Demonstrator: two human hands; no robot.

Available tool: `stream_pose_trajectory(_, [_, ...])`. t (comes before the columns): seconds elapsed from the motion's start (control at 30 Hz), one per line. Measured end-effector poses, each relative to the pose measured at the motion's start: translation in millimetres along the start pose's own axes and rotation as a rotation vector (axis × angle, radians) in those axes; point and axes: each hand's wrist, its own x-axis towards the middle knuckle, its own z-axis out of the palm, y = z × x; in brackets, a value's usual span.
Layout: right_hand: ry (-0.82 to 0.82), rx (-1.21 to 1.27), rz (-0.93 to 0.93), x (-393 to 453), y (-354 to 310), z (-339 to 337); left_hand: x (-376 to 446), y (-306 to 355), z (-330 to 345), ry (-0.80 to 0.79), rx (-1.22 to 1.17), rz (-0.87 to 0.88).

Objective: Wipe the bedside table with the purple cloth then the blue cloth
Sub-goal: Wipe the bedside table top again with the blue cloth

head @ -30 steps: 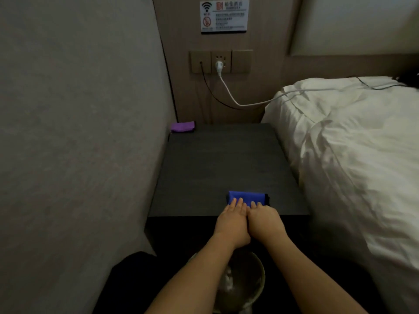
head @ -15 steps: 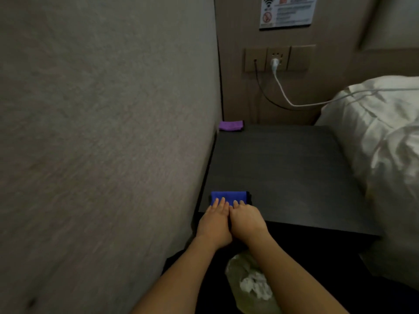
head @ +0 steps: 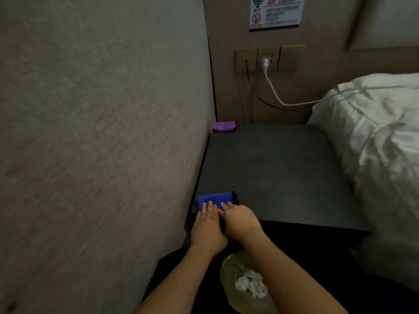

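Blue cloth (head: 214, 200) lies folded at the near left corner of the dark counter (head: 272, 173), right beside the wall on the left. Both hands lie flat on top of it, side by side and touching each other. The left hand (head: 207, 225) has its fingers straight and pressed down on the left part of the cloth. The right hand (head: 240, 219) has its fingers stretched out too, with the tips on the right part of the cloth. Neither hand is curled around the cloth; they are open and push it down onto the counter. The palms and wrists hang over the near edge of the counter. Purple cloth (head: 223, 126) sits folded at the far left corner of the counter, close to both walls and well apart from the hands. The rest of the counter top is bare between the two cloths. On the far wall is a row of sockets (head: 269, 58) with a white plug and a white cable (head: 292, 103) that runs to the right onto the bed (head: 376, 141). A dark cable hangs from the socket next to it. The bed with white sheets is just beside the right edge of the counter. A sign (head: 275, 12) hangs above the sockets. Below the arms, near the floor, is a bin (head: 247, 284) with a clear bag and white crumpled paper inside.
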Motion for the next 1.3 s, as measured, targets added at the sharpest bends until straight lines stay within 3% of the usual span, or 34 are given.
stream_pose_trajectory(0.53, [0.083,0.081,0.413,-128.0,141.2,18.9,8.4,175.2,30.1,-0.123,0.126,0.374])
stream_pose_trajectory(0.83, [0.156,0.083,0.553,-159.8,189.4,28.3,22.0,234.0,25.5,-0.212,0.162,0.522])
stream_pose_trajectory(0.97, [0.347,0.075,0.537,-166.5,195.2,28.8,28.4,246.4,24.1,-0.229,0.112,0.55])
stream_pose_trajectory(1.07, [0.44,0.004,0.496,-166.0,200.7,22.1,36.7,247.4,14.8,-0.18,-0.15,0.496])
stream_pose_trajectory(1.17, [0.493,0.01,0.502,-161.3,209.5,15.5,51.8,243.5,5.4,0.043,-0.515,0.283])
stream_pose_trajectory(1.23, [0.535,0.104,0.558,-154.4,216.9,9.5,65.2,244.0,2.2,0.164,-0.547,0.148])
stream_pose_trajectory(1.3, [0.599,0.203,0.632,-144.7,224.3,2.0,78.9,246.3,2.8,0.106,-0.468,0.019])
